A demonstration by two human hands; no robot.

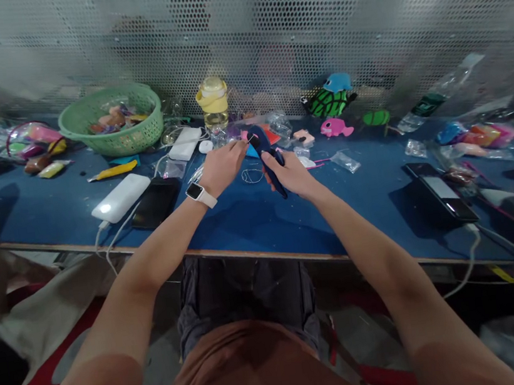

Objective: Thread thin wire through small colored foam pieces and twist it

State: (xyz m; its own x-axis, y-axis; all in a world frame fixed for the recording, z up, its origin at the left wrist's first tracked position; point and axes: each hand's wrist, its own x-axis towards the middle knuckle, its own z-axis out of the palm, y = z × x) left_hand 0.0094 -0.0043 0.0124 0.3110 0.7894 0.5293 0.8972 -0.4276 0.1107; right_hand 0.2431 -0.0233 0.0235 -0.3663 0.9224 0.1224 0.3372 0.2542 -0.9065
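My right hand (290, 172) is wrapped round dark blue hand pliers (258, 138), whose head points up and to the left. My left hand (224, 166), with a white watch (201, 193) on its wrist, is closed in a pinch beside the head of the pliers. A thin wire (251, 137) seems to run from its fingertips to the jaws. Just below, a loop of thin pale wire (252, 175) shows over the blue table (261, 223). Fingers partly hide the pliers' handles.
A green basket (114, 135) with small items stands back left, near a yellow-topped bottle (214, 103). White power bank (120, 196) and dark phone (157, 202) lie left; another phone (441, 193) lies right. Toy fish (336, 127) and clear bottle (438, 96) are behind. People sit on both sides.
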